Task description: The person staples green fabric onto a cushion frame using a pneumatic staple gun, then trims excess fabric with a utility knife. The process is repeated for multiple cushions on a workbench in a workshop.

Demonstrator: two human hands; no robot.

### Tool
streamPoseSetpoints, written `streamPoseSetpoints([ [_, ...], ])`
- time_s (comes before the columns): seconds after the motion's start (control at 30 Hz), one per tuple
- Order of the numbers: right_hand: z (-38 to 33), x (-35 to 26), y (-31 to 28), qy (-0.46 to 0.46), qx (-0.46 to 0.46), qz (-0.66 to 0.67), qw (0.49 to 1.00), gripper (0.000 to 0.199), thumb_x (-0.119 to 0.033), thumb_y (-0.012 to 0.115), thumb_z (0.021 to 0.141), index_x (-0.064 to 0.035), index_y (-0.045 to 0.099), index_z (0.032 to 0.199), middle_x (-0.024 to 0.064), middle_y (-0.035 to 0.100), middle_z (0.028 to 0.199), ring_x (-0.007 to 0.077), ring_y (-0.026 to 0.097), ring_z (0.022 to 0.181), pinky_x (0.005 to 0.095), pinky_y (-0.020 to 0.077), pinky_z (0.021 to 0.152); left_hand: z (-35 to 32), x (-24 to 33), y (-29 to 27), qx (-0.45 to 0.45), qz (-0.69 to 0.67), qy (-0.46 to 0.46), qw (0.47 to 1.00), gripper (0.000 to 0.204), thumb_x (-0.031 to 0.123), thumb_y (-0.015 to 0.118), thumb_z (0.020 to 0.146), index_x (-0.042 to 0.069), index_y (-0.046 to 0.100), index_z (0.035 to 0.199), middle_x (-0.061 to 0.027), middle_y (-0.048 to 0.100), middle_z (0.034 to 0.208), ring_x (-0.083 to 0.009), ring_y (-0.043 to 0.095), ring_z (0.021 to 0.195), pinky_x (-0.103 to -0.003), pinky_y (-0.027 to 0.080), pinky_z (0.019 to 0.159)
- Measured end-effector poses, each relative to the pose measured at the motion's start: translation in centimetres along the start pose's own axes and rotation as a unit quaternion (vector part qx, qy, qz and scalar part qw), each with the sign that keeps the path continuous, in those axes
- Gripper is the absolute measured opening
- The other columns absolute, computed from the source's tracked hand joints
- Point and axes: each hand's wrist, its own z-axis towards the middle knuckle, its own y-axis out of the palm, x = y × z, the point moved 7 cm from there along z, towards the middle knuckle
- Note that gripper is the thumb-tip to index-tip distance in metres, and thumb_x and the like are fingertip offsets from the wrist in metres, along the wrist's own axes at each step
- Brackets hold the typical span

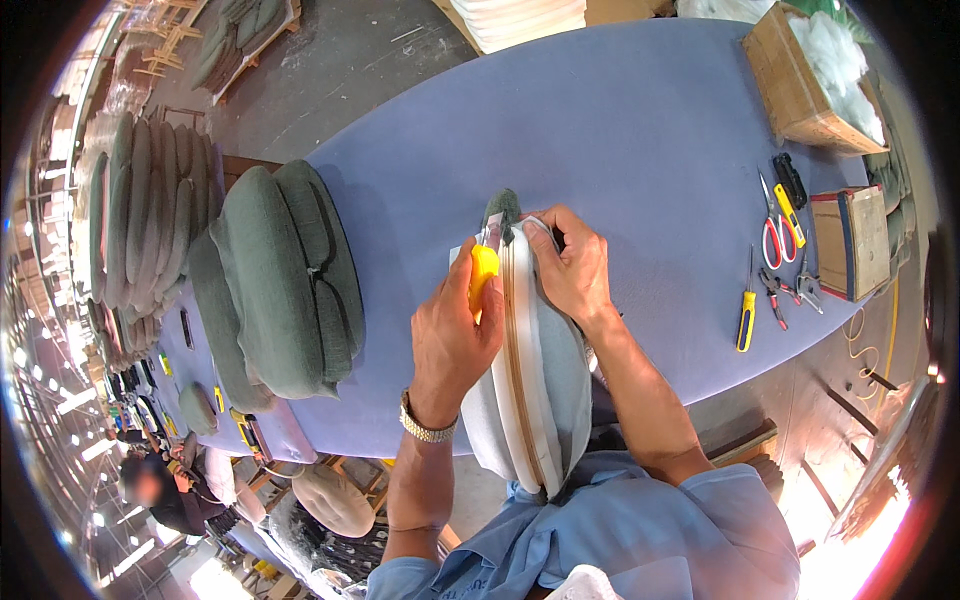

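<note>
A padded seat cushion (572, 375) with a pale underside stands on edge between my arms, its near end against my shirt. A brown strip (517, 375) runs between white layers along its upward edge. My left hand (455, 325) is closed around a yellow-handled tool (483, 280), its flat pale tip at the cushion's far end. There, a tuft of dark green fabric (503, 205) sticks out. My right hand (570, 262) pinches the cushion's far right edge, thumb on top, close to the tool tip.
Green cushions (285, 280) are stacked at left on the blue-covered table (620, 110). At right lie scissors (772, 235), a yellow cutter (790, 215), a screwdriver (747, 315) and pliers (772, 300). A wooden box of white stuffing (800, 90) stands far right. Another person (185, 490) is at lower left.
</note>
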Motion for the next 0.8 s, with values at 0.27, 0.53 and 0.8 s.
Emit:
streamPoseSetpoints([
  [0.27,0.6,0.1,-0.3,0.082,-0.042,-0.002,0.996,0.015,-0.017,0.07,0.097,-0.0028,0.069,0.099,0.011,0.065,0.072,0.0216,0.063,0.066,0.0362,0.0509,0.063,2.0,-0.5,-0.6,-0.017,0.028,0.021,0.999,0.043,0.017,0.066,0.098,-0.002,0.059,0.137,-0.0187,0.072,0.09,-0.0345,0.071,0.071,-0.041,0.056,0.064],
  [0.53,0.6,-4.6,-0.3,-0.161,-0.09,-0.129,0.974,0.023,-0.008,0.076,0.088,-0.0105,0.072,0.11,0.0087,0.068,0.11,0.0297,0.073,0.088,0.0408,0.0604,0.076,1.7,-1.0,-0.4,-0.006,-0.036,-0.022,0.999,0.043,0.017,0.067,0.098,-0.003,0.06,0.134,-0.0201,0.072,0.091,-0.036,0.072,0.077,-0.042,0.057,0.069],
  [0.8,1.5,-3.3,0.1,-0.188,-0.08,-0.145,0.968,0.011,-0.01,0.073,0.093,-0.0058,0.069,0.102,0.0093,0.068,0.102,0.0302,0.071,0.082,0.0417,0.0585,0.07,1.1,-1.3,-0.6,-0.019,-0.044,-0.046,0.998,0.045,0.018,0.066,0.098,-0.004,0.057,0.137,-0.0207,0.072,0.092,-0.036,0.072,0.079,-0.042,0.057,0.07],
])
